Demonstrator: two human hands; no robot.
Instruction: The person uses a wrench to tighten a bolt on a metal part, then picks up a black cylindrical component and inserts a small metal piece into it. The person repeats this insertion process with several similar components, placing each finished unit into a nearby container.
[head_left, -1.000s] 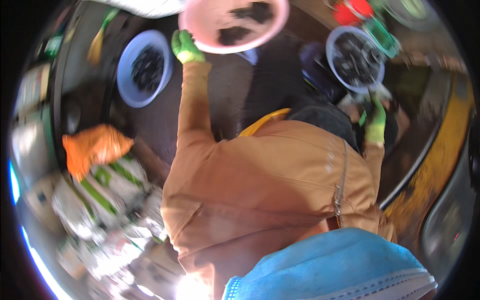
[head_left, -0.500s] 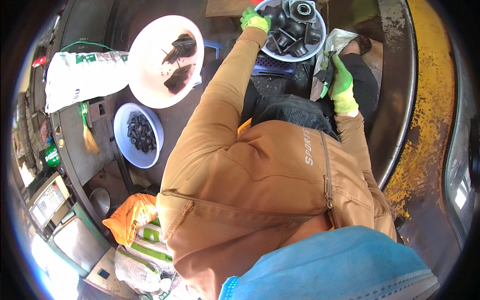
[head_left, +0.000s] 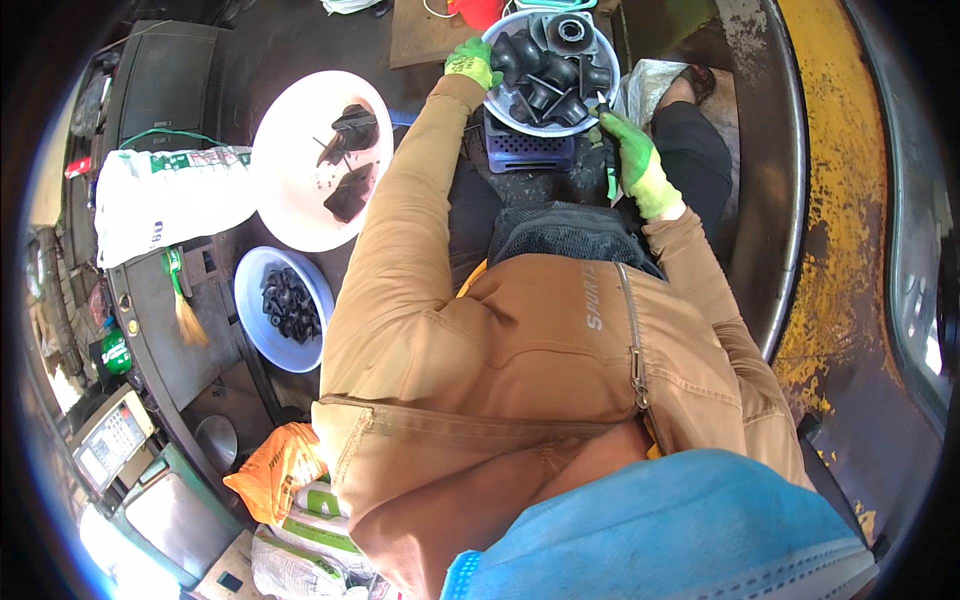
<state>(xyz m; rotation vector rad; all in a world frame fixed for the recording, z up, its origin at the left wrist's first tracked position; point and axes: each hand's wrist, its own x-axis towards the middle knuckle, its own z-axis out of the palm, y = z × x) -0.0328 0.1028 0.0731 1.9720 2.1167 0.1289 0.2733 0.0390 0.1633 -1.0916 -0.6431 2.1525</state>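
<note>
A light-blue basin (head_left: 497, 108) full of black moulded elbow-shaped parts (head_left: 541, 92) sits in front of me on a purple perforated crate (head_left: 530, 153). A grey flanged part (head_left: 570, 35) with a round hole lies at its far side. My left hand (head_left: 473, 63), in a green-and-yellow glove, is closed on the basin's left rim. My right hand (head_left: 643, 170), gloved alike, is closed beside the near right rim. From its fingers juts a small tool with a pale pointed tip (head_left: 601, 98), kind unclear. Below the hand shows a narrow green piece (head_left: 611, 183).
Left of me, a pale pink basin (head_left: 285, 130) holds dark pieces, and a blue basin (head_left: 312, 300) holds small black parts. A white sack (head_left: 180, 195), a hand brush (head_left: 183, 300) and an orange bag (head_left: 278, 472) lie farther left. A yellow, worn metal edge (head_left: 835, 200) runs along my right.
My right hand has risen from beside my leg to the basin's near right rim. My left hand stays at the left rim. The whole view has shifted slightly.
</note>
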